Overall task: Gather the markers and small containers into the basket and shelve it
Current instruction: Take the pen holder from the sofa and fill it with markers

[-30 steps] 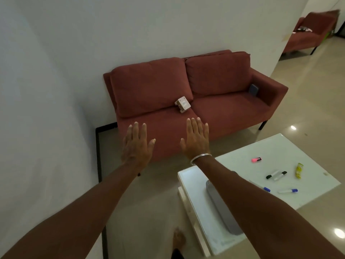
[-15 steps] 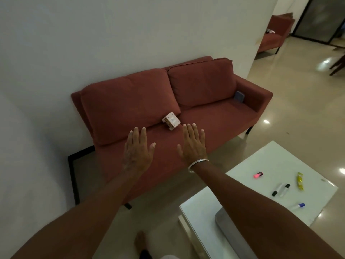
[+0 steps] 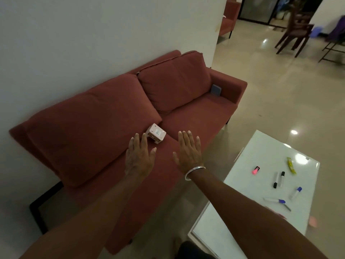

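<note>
Both my hands are stretched out flat over the red sofa, fingers straight, holding nothing. My left hand hovers just in front of a small white box lying on the seat. My right hand, with a silver bangle on the wrist, is to the right of that box. On the white table at the right lie a pink highlighter, a yellow highlighter, two black-capped markers, and two blue-capped markers. No basket shows in view.
The red sofa stands against a white wall, with a small blue object by its right armrest. A black frame stands at the sofa's left end. Dark chairs stand far back on the glossy floor.
The view has swung right and closer to the sofa. Both hands have moved forward toward the white box. The grey object on the table's near end has left the view.
</note>
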